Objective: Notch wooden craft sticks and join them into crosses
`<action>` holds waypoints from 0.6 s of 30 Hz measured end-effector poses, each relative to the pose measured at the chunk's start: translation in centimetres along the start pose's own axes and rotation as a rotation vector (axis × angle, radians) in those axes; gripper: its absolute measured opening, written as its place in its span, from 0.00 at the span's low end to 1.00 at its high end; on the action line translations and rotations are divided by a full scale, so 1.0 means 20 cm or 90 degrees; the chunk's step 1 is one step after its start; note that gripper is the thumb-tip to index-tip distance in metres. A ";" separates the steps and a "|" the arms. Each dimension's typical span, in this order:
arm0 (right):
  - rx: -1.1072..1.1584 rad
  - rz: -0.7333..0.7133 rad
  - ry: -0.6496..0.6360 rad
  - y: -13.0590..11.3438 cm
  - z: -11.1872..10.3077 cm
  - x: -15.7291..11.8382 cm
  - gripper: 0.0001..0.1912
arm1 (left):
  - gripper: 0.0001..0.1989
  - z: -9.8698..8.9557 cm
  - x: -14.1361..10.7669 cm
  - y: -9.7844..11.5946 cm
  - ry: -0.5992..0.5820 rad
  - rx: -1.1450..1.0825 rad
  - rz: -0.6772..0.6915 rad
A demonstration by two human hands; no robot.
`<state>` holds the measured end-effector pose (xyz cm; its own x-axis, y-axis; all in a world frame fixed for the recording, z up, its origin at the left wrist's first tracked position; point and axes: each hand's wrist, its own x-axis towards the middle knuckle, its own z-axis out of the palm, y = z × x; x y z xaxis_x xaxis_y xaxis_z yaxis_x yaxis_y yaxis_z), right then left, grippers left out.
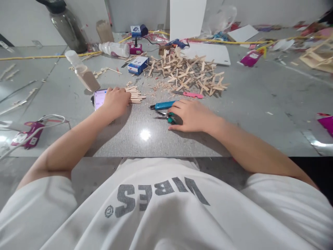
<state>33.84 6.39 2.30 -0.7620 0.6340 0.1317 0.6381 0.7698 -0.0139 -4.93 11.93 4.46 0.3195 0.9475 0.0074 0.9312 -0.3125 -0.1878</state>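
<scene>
1. Pliers on table, right hand over green handles; cannot tell whether that grip closes on them.
2. Left hand over flat sticks, grip hidden, cannot tell. Sideways push could scatter sticks or shove phone.
3. Blue cutter beside right fingertips: hasty grab might nick 1.

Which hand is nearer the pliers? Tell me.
Right. The right hand is at the handle end of the pliers; the left hand is farther off, to their left, by the sticks.
</scene>
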 end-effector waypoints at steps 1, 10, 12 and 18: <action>0.003 0.016 -0.012 -0.01 0.00 0.00 0.34 | 0.19 -0.02 0.00 0.02 -0.020 0.015 -0.004; 0.089 0.085 -0.071 0.08 -0.06 -0.04 0.15 | 0.19 -0.08 -0.01 0.03 -0.055 -0.007 0.003; 0.115 0.097 -0.088 0.11 -0.07 -0.07 0.13 | 0.18 -0.08 -0.02 0.03 -0.045 -0.021 0.002; 0.133 0.143 -0.117 0.16 -0.10 -0.14 0.13 | 0.17 -0.09 -0.10 0.03 0.023 -0.080 0.000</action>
<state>38.17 6.99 3.86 -0.6250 0.7768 -0.0777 0.7698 0.5967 -0.2266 -4.58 9.79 6.18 0.3238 0.9452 0.0431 0.9450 -0.3209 -0.0628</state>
